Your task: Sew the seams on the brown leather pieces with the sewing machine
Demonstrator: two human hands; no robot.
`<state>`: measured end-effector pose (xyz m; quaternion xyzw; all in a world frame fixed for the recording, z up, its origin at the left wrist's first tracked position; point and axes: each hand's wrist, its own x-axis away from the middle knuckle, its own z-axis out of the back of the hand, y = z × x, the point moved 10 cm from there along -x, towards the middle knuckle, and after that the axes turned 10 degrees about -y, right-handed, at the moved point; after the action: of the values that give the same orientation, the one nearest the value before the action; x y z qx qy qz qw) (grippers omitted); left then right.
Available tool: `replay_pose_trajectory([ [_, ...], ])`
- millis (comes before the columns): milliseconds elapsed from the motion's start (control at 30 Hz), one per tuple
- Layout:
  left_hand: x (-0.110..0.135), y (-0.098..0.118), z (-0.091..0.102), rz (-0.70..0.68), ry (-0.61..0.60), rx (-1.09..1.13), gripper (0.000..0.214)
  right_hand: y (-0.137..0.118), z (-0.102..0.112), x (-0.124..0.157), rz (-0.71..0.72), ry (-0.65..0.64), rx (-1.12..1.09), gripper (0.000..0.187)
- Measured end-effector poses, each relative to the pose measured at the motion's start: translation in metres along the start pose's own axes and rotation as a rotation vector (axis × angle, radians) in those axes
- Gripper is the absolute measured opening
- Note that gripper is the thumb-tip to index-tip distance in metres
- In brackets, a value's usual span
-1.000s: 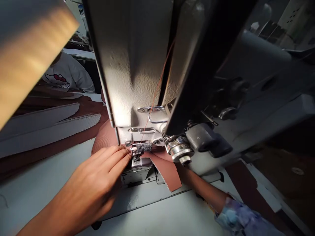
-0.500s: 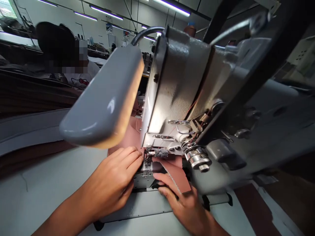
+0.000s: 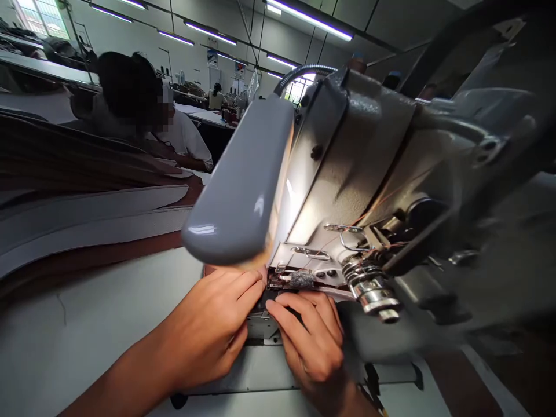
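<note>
A sewing machine (image 3: 343, 168) leans across the view, its presser foot (image 3: 274, 279) low in the middle. My left hand (image 3: 212, 324) is closed just left of the foot, fingers curled at a pink leather piece (image 3: 211, 270) that shows only as a sliver behind the knuckles. On the other side, my right hand (image 3: 310, 339) is drawn into a pinch, thumb and forefinger tips close in front of the foot. Whatever lies between those tips is hidden. A thin pinkish edge (image 3: 341, 294) shows behind the right fingers.
A grey lamp (image 3: 238, 185) hangs over my left hand. Chrome thread tension discs (image 3: 369, 284) jut out right of my right hand. Stacked brown and white panels (image 3: 108, 231) lie at the left. A person (image 3: 182, 136) sits beyond them. Brown material (image 3: 464, 376) lies at lower right.
My right hand has risen to the presser foot, and the pink strip that hung over it is now mostly out of sight. The left hand stays beside the foot. The view has shifted.
</note>
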<state>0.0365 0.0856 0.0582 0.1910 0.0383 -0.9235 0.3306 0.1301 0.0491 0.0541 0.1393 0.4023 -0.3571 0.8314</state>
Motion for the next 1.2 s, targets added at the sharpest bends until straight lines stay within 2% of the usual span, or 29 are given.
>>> replay_pose_trajectory([
  [400,-0.004,-0.006,-0.006,0.043,-0.074,0.028,0.041,0.006,-0.001,0.007,-0.034,-0.020,0.013,0.038],
  [567,-0.006,-0.006,-0.005,0.053,-0.081,0.072,0.040,0.005,0.010,0.019,-0.024,0.048,-0.019,0.036],
  [733,-0.008,-0.004,0.001,0.052,-0.060,0.085,0.034,0.006,0.010,0.024,-0.013,0.062,-0.055,0.030],
  [900,-0.009,-0.006,-0.003,0.061,-0.094,0.109,0.032,0.011,0.008,0.028,-0.055,0.055,-0.024,0.034],
  [1033,-0.008,-0.007,-0.005,0.062,-0.105,0.135,0.033,0.012,0.014,0.027,-0.050,0.089,0.009,0.036],
  [1200,-0.010,-0.006,-0.005,0.069,-0.114,0.118,0.031,0.024,0.011,0.028,-0.136,0.057,0.055,0.036],
])
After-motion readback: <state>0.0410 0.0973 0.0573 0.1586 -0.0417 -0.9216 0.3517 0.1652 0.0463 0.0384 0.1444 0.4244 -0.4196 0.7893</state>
